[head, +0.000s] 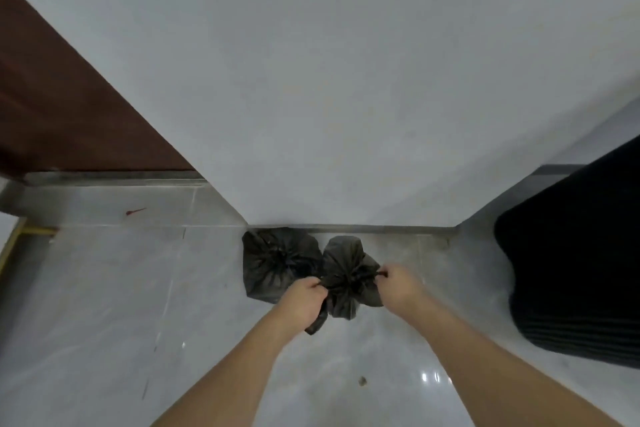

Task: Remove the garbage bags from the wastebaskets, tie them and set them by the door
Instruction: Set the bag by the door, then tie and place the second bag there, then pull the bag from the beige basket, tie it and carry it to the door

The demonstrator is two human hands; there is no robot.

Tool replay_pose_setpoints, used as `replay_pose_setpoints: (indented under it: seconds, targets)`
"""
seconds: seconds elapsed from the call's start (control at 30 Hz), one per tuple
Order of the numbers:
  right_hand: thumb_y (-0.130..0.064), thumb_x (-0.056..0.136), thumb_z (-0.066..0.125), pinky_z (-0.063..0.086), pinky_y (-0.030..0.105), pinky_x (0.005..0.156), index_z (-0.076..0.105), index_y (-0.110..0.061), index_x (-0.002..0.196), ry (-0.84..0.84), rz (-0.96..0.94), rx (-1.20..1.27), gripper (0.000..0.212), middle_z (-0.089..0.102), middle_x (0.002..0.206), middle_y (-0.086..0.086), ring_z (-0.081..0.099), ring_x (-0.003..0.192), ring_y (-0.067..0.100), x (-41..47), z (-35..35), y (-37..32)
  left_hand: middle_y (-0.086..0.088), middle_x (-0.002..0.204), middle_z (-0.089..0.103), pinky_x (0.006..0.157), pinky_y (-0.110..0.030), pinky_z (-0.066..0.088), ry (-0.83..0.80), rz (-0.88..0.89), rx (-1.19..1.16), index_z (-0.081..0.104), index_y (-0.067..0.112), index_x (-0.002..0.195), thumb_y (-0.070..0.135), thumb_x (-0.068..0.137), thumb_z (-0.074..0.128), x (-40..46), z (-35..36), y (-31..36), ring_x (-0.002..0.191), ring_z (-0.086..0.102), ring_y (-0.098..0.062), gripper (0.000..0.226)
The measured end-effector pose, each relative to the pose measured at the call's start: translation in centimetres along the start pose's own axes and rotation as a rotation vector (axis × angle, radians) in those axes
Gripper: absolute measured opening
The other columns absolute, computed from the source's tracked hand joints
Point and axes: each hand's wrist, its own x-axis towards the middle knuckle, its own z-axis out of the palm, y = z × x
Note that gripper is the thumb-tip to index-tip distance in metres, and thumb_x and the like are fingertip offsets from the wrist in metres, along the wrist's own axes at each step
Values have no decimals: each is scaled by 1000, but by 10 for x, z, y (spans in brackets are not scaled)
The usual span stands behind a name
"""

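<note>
Left hand (306, 300): clenching around a twisted tail of black plastic on the near bag's left side; a loose end of that plastic is hanging down below the fist.
Right hand (398, 282): pinching the other tail of the same bag between thumb and fingers, on the bag's right side.
Arms: both bare forearms are reaching forward from the bottom edge, spreading apart toward the wrists, with the bag's gathered neck sitting between the two hands.
Near bag (349, 274): black, bunching into radiating creases at its centre; it is sitting on the floor, just in front of the wall's base, with both hands gripping its ends.
Far bag (277, 260): black, gathered at the top in the same way; it is lying on the floor to the left of the near bag, touching it, and is pressing up against the corner of the wall. No hand is touching it.
Floor (104, 288): pale glossy tiles, reflecting light spots near the lower right.
Wall (329, 97): white, jutting toward the camera as a corner above both bags.
Door (52, 107): dark reddish-brown, showing at the left behind the wall, well apart from the bags.
Dark object (581, 270): black, ribbed, standing at the right edge; what it is cannot be told.
</note>
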Motion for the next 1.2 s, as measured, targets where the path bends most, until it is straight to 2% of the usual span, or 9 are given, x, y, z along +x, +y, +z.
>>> replay_pose_setpoints:
  seconds: [0.1, 0.23, 0.33, 0.47, 0.57, 0.67, 0.9, 1.03, 1.2]
  targets:
    - [-13, 93, 42, 44, 30, 70, 60, -15, 99, 44, -28, -108, 18, 65, 100, 11, 59, 87, 28, 75, 29, 24, -16, 84, 66, 76, -35, 48, 29, 17, 53, 66, 6, 86, 17, 95, 49, 99, 8, -26, 82, 62, -30, 22]
    - [-10, 93, 43, 48, 34, 77, 62, -11, 108, 73, -29, -191, 24, 65, 105, 14, 61, 97, 32, 134, 54, 46, -13, 73, 56, 66, -30, 42, 30, 41, 164, 55, 9, 76, 16, 96, 47, 167, 24, -52, 69, 55, -23, 23]
    - [-11, 93, 43, 51, 36, 81, 62, -9, 115, 92, 8, -164, 29, 65, 111, 16, 61, 100, 32, 148, 54, 52, -10, 73, 56, 68, -31, 41, 78, 97, 239, 52, 10, 75, 19, 96, 45, 180, 29, -49, 71, 55, -23, 24]
    - [-13, 91, 45, 43, 39, 102, 44, -11, 139, 92, 22, -195, 48, 46, 139, 15, 47, 124, 32, 117, 25, 36, -9, 100, 62, 81, -35, 48, 128, 157, 478, 57, 9, 104, 21, 96, 39, 146, 18, -26, 90, 59, -26, 23]
    - [-13, 90, 45, 41, 41, 103, 42, -6, 133, 123, -3, -252, 44, 42, 139, 15, 40, 126, 33, 70, -18, 5, -13, 116, 55, 87, -39, 47, 133, 236, 640, 53, 9, 107, 16, 97, 35, 94, 1, 12, 97, 56, -29, 22]
    - [-15, 94, 42, 39, 37, 105, 39, -6, 137, 124, -75, -256, 44, 40, 139, 15, 39, 128, 32, 7, -69, -38, -10, 130, 50, 98, -42, 44, 173, 339, 726, 49, 11, 129, 23, 101, 34, 24, -22, 62, 112, 52, -28, 34]
    - [-15, 96, 36, 33, 35, 105, 36, -7, 139, 173, -251, -314, 44, 39, 144, 12, 38, 130, 28, -223, -218, -132, -9, 147, 39, 103, -39, 40, 246, 514, 859, 36, 10, 144, 14, 101, 33, -212, -75, 205, 123, 46, -27, 43]
    - [-16, 97, 35, 27, 35, 111, 27, -5, 146, 343, -329, -376, 51, 32, 149, 12, 32, 135, 28, -360, -302, -162, -6, 151, 36, 107, -32, 34, 440, 679, 785, 35, 10, 145, 19, 102, 32, -361, -104, 272, 130, 41, -24, 44]
    - [-24, 99, 36, 14, 34, 119, 20, -2, 149, 591, -444, -433, 57, 24, 155, 12, 21, 144, 26, -475, -374, -183, -11, 156, 29, 120, -32, 16, 702, 931, 795, 29, 5, 148, 24, 103, 33, -496, -124, 332, 144, 25, -24, 49]
